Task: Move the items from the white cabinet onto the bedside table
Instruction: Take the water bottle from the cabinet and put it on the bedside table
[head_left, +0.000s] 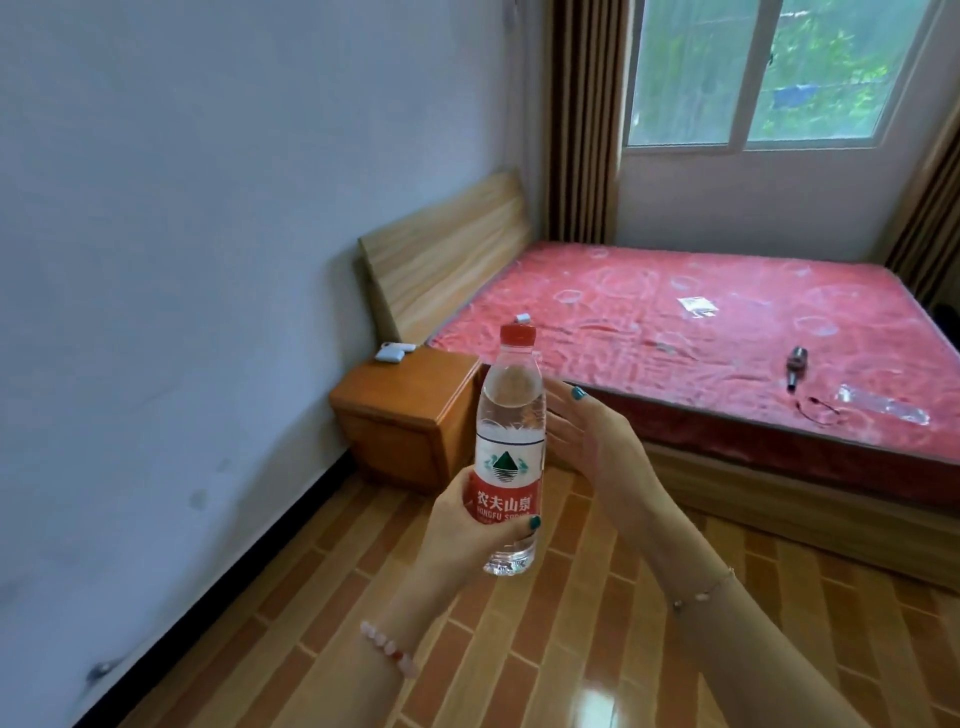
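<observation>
Clear plastic water bottle (511, 415), red cap on, clear water inside, red-and-white label round the lower half. Held upright in the left grip (467, 525), fingers and thumb clamped round the label, base poking out below.

Right grip (592, 441) just to the right of the bottle at mid-height, fingers straight and slightly apart, palm turned toward it, holding nothing; touching the plastic or not, cannot tell.

Bottle and both grips raised above the wood-patterned floor (519, 649), in front of the bedside worktop (410, 395) and apart from it. Bottle's neck and cap overlapping the near corner of the bed (675, 332) in the head view.

On the worktop's back edge, by the wall: a small white device (392, 352).

On the red mattress: a small white object (522, 317) near the headboard, a white paper packet (697, 306) toward the middle, a dark metal piece (795, 364), a thin dark loop (821, 408) and a clear plastic wrapper (883, 405) near the front edge.
</observation>
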